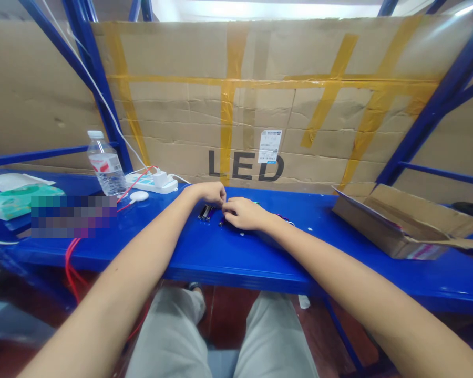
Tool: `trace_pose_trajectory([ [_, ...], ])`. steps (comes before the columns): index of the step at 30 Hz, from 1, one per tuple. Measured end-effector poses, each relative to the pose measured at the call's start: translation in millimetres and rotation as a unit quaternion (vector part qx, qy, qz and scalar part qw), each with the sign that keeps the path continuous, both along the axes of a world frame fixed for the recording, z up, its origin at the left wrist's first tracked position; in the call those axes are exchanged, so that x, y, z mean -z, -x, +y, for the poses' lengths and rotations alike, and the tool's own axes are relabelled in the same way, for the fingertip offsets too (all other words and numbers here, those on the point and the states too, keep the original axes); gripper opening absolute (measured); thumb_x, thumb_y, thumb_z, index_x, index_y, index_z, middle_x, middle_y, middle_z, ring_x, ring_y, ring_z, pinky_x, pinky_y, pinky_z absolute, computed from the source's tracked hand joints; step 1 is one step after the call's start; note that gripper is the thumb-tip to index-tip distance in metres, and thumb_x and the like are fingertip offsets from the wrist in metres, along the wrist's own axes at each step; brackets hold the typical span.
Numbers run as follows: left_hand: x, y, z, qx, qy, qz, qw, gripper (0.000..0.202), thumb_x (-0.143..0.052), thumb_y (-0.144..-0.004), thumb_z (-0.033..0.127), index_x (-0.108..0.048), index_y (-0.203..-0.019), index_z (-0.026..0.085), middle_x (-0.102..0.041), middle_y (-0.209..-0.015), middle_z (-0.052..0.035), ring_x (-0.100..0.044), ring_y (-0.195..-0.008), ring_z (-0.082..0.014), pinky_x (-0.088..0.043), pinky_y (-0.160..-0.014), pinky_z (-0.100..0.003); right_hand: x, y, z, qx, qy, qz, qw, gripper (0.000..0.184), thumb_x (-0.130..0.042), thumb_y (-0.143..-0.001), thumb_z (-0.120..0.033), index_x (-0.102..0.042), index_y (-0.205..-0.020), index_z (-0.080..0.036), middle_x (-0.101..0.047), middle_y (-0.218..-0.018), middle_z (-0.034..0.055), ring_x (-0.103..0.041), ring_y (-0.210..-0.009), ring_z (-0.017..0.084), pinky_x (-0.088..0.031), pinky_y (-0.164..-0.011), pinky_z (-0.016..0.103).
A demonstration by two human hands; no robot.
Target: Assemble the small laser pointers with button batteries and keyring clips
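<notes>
My left hand and my right hand meet over the middle of the blue table, their fingers curled and nearly touching. Whatever they pinch is hidden by the fingers. Just below my left hand lie several small dark, shiny cylinders, side by side. The end of another small dark piece shows under the fingers of my right hand. Partly behind my right wrist are a small purple item and a pale ring-like piece. A bit of green shows past the back of that hand.
An open cardboard box stands at the right. On the left are a water bottle, a power strip with cables, a white round charger and a tissue pack. A large cardboard sheet walls the back.
</notes>
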State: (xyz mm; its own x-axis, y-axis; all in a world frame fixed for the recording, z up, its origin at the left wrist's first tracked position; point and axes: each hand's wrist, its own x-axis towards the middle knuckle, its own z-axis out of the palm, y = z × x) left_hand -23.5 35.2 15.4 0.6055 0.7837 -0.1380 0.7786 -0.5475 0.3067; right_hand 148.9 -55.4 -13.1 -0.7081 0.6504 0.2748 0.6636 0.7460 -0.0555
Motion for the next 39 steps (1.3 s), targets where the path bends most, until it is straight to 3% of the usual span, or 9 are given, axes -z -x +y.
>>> trace_pose_trajectory([
  [6, -2.4, -5.4, -4.7, 0.031, 0.018, 0.033, 0.999, 0.023, -0.07, -0.065, 0.027, -0.078, -0.083, 0.016, -0.071, -0.073, -0.0008, -0.054, -0.064, -0.0125, -0.038, -0.061, -0.023, -7.0, 4.6, -8.5, 0.111, 0.03, -0.04, 0.993, 0.039, -0.051, -0.092, -0.05, -0.07, -0.096, -0.017, -0.071, -0.09, 0.0135, -0.065, -0.079, 0.025, -0.039, -0.063, 0.03],
  [11, -5.6, -9.7, -10.3, 0.049, 0.063, 0.045, 0.996, 0.023, -0.069, -0.063, 0.026, -0.078, -0.083, 0.017, -0.073, -0.075, -0.0006, -0.058, -0.068, -0.0133, -0.039, -0.062, -0.022, -16.7, 6.6, -14.9, 0.163, 0.104, -0.073, 0.978, 0.019, -0.064, -0.079, -0.034, -0.069, -0.089, -0.019, -0.071, -0.083, 0.0112, -0.064, -0.069, 0.022, -0.038, -0.055, 0.028],
  [16, -10.4, -12.2, -17.5, 0.081, 0.114, 0.034, 0.99, 0.017, -0.069, -0.064, 0.026, -0.077, -0.077, 0.018, -0.074, -0.077, -0.0014, -0.06, -0.071, -0.0143, -0.042, -0.066, -0.023, -33.3, -18.8, -10.2, 0.194, 0.177, -0.101, 0.96, 0.01, -0.069, -0.068, -0.024, -0.069, -0.076, -0.018, -0.069, -0.071, 0.0064, -0.06, -0.058, 0.017, -0.038, -0.051, 0.027],
  [19, -11.8, -11.2, -16.1, 0.091, 0.104, 0.02, 0.99, 0.019, -0.067, -0.067, 0.025, -0.077, -0.081, 0.018, -0.076, -0.082, -0.0018, -0.062, -0.074, -0.0144, -0.043, -0.068, -0.022, -39.5, -46.7, -0.1, 0.182, 0.195, -0.039, 0.963, 0.004, -0.067, -0.068, -0.021, -0.068, -0.069, -0.017, -0.066, -0.065, 0.0031, -0.058, -0.058, 0.015, -0.038, -0.052, 0.026],
  [22, -11.2, -9.5, -12.1, 0.058, 0.015, -0.014, 0.998, 0.023, -0.065, -0.07, 0.023, -0.078, -0.088, 0.018, -0.077, -0.089, -0.0022, -0.064, -0.079, -0.0149, -0.043, -0.071, -0.022, -39.3, -72.8, 9.6, 0.147, 0.205, 0.057, 0.966, 0.007, -0.062, -0.069, -0.021, -0.066, -0.074, -0.018, -0.065, -0.068, 0.0008, -0.057, -0.062, 0.014, -0.038, -0.056, 0.025],
  [25, -9.1, -9.9, -11.2, 0.02, -0.047, -0.027, 0.998, 0.025, -0.065, -0.07, 0.019, -0.078, -0.092, 0.018, -0.077, -0.092, -0.0036, -0.065, -0.08, -0.0165, -0.044, -0.071, -0.024, -33.8, -87.8, 15.7, 0.157, 0.169, 0.134, 0.964, 0.008, -0.059, -0.069, -0.022, -0.062, -0.075, -0.018, -0.064, -0.069, 0.0003, -0.056, -0.065, 0.015, -0.039, -0.059, 0.025],
  [33, 0.9, -18.4, -11.2, 0.036, -0.042, 0.001, 0.998, 0.027, -0.066, -0.068, 0.015, -0.079, -0.092, 0.019, -0.077, -0.092, -0.004, -0.065, -0.083, -0.0179, -0.044, -0.071, -0.024, -20.5, -86.4, 22.1, 0.15, 0.124, 0.196, 0.961, 0.008, -0.056, -0.069, -0.023, -0.058, -0.075, -0.018, -0.063, -0.072, 0.0013, -0.055, -0.071, 0.016, -0.039, -0.063, 0.026],
  [39, 2.8, -18.3, -8.3, 0.043, -0.031, 0.011, 0.999, 0.024, -0.065, -0.068, 0.015, -0.079, -0.087, 0.019, -0.076, -0.085, -0.0036, -0.064, -0.076, -0.0174, -0.044, -0.068, -0.024, -18.1, -79.5, 17.8, 0.116, 0.158, 0.205, 0.959, 0.011, -0.055, -0.069, -0.022, -0.058, -0.079, -0.018, -0.063, -0.073, 0.001, -0.055, -0.071, 0.016, -0.041, -0.066, 0.027],
])
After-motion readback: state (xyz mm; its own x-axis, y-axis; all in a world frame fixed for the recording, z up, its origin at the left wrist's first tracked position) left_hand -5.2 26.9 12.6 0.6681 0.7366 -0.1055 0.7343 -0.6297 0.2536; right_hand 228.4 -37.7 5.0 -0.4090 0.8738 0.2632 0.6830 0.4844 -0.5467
